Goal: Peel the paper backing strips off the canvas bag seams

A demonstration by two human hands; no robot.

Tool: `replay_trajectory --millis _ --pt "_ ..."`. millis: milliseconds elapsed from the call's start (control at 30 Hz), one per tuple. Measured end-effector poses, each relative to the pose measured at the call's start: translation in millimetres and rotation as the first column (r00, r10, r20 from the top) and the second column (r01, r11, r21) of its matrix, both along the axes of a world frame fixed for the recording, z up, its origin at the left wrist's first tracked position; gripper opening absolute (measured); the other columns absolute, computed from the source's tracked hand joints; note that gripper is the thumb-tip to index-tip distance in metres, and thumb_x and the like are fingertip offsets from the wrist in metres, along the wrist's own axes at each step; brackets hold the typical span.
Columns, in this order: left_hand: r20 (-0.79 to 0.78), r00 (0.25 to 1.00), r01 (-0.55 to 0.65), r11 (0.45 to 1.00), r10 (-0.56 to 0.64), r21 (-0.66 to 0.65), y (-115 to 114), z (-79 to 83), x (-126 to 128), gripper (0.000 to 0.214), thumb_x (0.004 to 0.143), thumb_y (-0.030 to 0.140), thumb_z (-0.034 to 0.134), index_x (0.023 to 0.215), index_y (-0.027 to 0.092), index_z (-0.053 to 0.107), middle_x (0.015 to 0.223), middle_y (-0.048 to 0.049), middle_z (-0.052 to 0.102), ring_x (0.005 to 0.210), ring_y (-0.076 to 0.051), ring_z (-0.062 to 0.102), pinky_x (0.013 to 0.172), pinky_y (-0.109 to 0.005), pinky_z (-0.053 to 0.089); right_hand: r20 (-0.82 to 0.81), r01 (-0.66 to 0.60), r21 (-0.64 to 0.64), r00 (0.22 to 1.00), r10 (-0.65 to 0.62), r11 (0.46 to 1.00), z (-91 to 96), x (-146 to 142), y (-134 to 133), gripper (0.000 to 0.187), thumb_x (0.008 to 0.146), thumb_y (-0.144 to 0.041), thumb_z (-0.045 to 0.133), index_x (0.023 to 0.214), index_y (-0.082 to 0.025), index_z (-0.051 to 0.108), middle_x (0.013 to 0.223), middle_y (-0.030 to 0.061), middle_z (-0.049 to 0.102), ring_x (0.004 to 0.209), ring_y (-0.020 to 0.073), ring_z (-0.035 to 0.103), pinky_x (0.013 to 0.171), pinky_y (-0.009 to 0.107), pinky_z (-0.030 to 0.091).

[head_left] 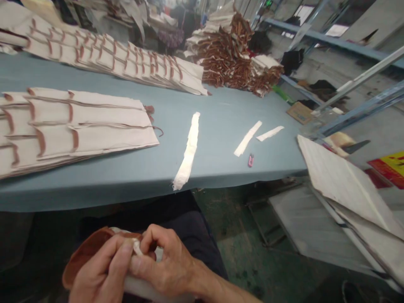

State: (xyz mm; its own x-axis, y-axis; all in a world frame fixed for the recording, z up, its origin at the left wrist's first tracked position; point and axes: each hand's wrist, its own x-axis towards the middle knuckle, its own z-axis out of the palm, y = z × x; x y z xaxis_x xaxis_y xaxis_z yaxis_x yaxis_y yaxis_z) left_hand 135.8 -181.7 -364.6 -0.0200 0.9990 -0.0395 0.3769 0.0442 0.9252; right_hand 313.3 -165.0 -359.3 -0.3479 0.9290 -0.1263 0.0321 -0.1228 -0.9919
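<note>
Low in front of my lap, my left hand is closed, thumb and fingers pinching a brown-and-cream fabric piece. Close beside it, my right hand is closed too, its bent fingers gripping the same piece. A small white fold or strip end shows between the fingertips of both hands. The fabric's brown part bulges out to the left, and a pale part hangs beneath the hands. My fingers hide much of it. On the table ahead lies a frayed white cloth strip.
The blue-covered table bears overlapping brown-edged cream fabric pieces, a long row of similar ones, and a heaped brown-and-cream pile. Two short white strips lie near a small pink tool. At right stands a pale board.
</note>
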Motion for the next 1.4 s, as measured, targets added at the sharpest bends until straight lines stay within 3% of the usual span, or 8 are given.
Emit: replay_trajectory --millis 267,367,400,500,600,833,1133,1400 --pt "0.252 0.967 0.088 0.969 -0.028 -0.233 29 -8.6 40 0.057 0.097 0.075 0.067 0.075 0.023 0.071 0.065 0.0015 0.064 0.058 -0.017 0.056 0.054 -0.025 0.047 0.060 0.043 -0.052 0.997 -0.040 0.998 -23.9 33 18 0.055 0.086 -0.065 0.085 0.076 -0.024 0.049 0.067 -0.0083 0.048 0.061 0.0111 0.042 0.056 0.025 0.037" --pt "0.075 0.991 0.122 0.977 -0.110 -0.174 51 -14.4 40 0.048 0.096 0.068 0.067 0.080 0.023 0.075 0.073 -0.0021 0.076 0.066 -0.023 0.070 0.062 -0.028 0.054 0.314 0.184 0.202 0.918 -0.242 0.962 -26.3 50 22 0.029 0.098 -0.047 0.076 0.088 -0.023 0.063 0.076 -0.0030 0.066 0.067 0.0150 0.059 0.063 0.028 0.048" --pt "0.022 0.992 0.124 0.979 -0.122 -0.162 59 -18.1 41 0.047 0.095 0.067 0.066 0.084 0.023 0.077 0.079 -0.0041 0.081 0.072 -0.025 0.074 0.066 -0.030 0.057 0.382 0.231 0.373 0.844 -0.376 0.899 -26.6 57 25 0.019 0.100 -0.040 0.074 0.095 -0.023 0.067 0.085 0.0008 0.073 0.076 0.0179 0.067 0.071 0.031 0.054" --pt "-0.018 0.992 0.117 0.980 -0.121 -0.164 86 -31.3 47 0.054 0.092 0.066 0.063 0.113 0.020 0.080 0.102 -0.0105 0.088 0.091 -0.032 0.082 0.083 -0.038 0.063 0.388 0.153 0.807 0.591 -0.707 0.570 -29.8 80 41 0.017 0.101 -0.023 0.073 0.117 -0.023 0.069 0.118 0.0121 0.082 0.111 0.0273 0.075 0.099 0.044 0.060" --pt "0.023 0.983 0.184 0.967 -0.183 -0.177 111 -41.2 63 0.062 0.089 0.063 0.063 0.128 0.016 0.076 0.096 -0.0092 0.086 0.090 -0.032 0.080 0.084 -0.040 0.063 0.425 -0.093 0.890 0.520 -0.740 0.446 -40.7 97 65 0.032 0.103 -0.014 0.069 0.133 -0.025 0.065 0.135 0.0137 0.081 0.127 0.0278 0.072 0.114 0.048 0.053" --pt "0.173 0.920 0.382 0.901 -0.351 -0.205 132 -36.0 81 0.036 0.090 0.055 0.064 0.083 0.021 0.074 0.074 -0.0005 0.072 0.070 -0.021 0.064 0.067 -0.029 0.053 0.577 -0.251 0.802 0.561 -0.593 0.542 -72.2 113 94 0.035 0.102 -0.010 0.069 0.131 -0.029 0.070 0.139 0.0073 0.082 0.134 0.0245 0.069 0.126 0.048 0.040" --pt "0.160 0.922 0.381 0.900 -0.353 -0.210 128 -19.0 75 0.036 0.089 0.052 0.067 0.097 0.021 0.082 0.096 -0.0075 0.086 0.087 -0.029 0.074 0.084 -0.036 0.060 0.505 -0.184 0.808 0.705 -0.498 0.560 -51.9 115 86 0.024 0.102 -0.013 0.067 0.119 -0.027 0.075 0.117 0.0034 0.087 0.116 0.0216 0.076 0.128 0.048 0.037" --pt "0.133 0.934 0.354 0.911 -0.331 -0.214 127 -21.5 80 0.036 0.092 0.053 0.065 0.095 0.020 0.079 0.079 -0.0028 0.076 0.064 -0.019 0.061 0.060 -0.028 0.048 0.467 0.013 0.689 0.756 -0.458 0.724 -34.3 104 90 0.018 0.109 -0.022 0.060 0.099 -0.023 0.075 0.099 0.0049 0.087 0.098 0.0210 0.078 0.119 0.046 0.047"
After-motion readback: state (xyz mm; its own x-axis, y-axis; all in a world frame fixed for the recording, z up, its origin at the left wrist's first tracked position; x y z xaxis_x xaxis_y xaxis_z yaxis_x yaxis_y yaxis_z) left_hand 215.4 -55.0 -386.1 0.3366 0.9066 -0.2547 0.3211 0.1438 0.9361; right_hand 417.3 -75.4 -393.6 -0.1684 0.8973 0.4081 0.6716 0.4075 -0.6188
